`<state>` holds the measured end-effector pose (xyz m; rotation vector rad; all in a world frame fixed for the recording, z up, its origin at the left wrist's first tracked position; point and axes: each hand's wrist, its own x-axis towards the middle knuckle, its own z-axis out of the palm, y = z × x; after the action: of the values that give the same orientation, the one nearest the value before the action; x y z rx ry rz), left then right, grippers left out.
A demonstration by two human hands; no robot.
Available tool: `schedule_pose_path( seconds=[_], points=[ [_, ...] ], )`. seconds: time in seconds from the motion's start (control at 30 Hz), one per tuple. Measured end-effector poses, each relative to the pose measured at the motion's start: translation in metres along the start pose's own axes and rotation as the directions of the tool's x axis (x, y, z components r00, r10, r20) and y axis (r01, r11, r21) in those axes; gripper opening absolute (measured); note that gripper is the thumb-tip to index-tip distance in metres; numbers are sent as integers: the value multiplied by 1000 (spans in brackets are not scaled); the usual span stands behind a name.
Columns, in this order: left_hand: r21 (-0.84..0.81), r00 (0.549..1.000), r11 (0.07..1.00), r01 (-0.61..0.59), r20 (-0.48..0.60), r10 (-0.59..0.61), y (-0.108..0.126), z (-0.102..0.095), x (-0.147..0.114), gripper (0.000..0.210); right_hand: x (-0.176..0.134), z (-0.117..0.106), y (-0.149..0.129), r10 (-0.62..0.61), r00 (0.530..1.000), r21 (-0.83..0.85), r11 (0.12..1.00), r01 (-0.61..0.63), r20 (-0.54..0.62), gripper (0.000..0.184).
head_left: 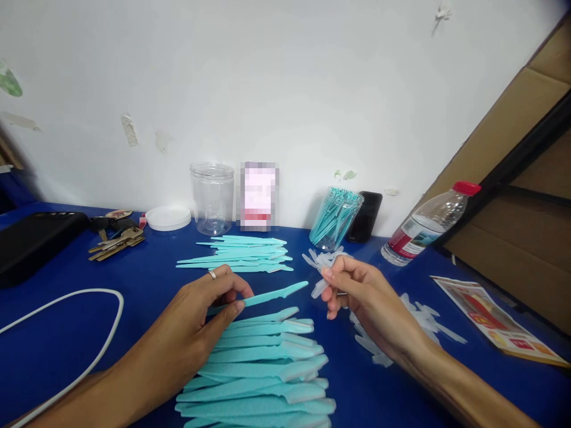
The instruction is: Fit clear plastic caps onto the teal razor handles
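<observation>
My left hand (209, 321) pinches the handle of a turquoise eyebrow razor (274, 295), its blade end pointing right. Between the thumb and fingers of my right hand (361, 288) is a small translucent blade cap (319, 289), a short way from the razor's tip. Below the left hand lies a stack of turquoise eyebrow razors (263, 371), laid side by side with their heads to the right. A smaller group of razors (241, 252) rests further back. Loose translucent caps (419, 318) are scattered under and beside my right forearm, with more behind that hand.
Along the wall stand an open clear jar (212, 199), a jar packed with turquoise sticks (336, 217), a dark phone (364, 217) and a tilted water bottle (428, 226). Left are a white lid (168, 218), keys (118, 242), a black case (40, 244) and a white cable (107, 339).
</observation>
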<state>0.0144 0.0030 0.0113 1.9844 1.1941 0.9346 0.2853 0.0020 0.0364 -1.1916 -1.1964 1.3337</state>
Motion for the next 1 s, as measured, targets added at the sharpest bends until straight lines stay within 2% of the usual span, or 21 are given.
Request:
schedule_pose_path(
  seconds=[0.43,0.6,0.77,0.87,1.0],
  points=[
    [4,1000,1000,6,28,-6,7,3,-4,24,-4,6,5,-7,1000,35,999,7,21,46],
    [66,997,996,-56,55,52,12,2,-10,26,-10,15,6,18,993,65,998,-25,113,41],
    [118,979,975,-187,106,175,12,-1,-16,26,-16,22,6,27,988,78,996,-39,153,37],
    [119,977,972,-205,86,196,11,-1,-15,26,-16,21,4,30,986,61,997,-40,164,34],
    [90,978,977,-192,-66,198,7,-3,-8,25,-15,18,1,29,985,67,997,-41,173,33]
  ],
)
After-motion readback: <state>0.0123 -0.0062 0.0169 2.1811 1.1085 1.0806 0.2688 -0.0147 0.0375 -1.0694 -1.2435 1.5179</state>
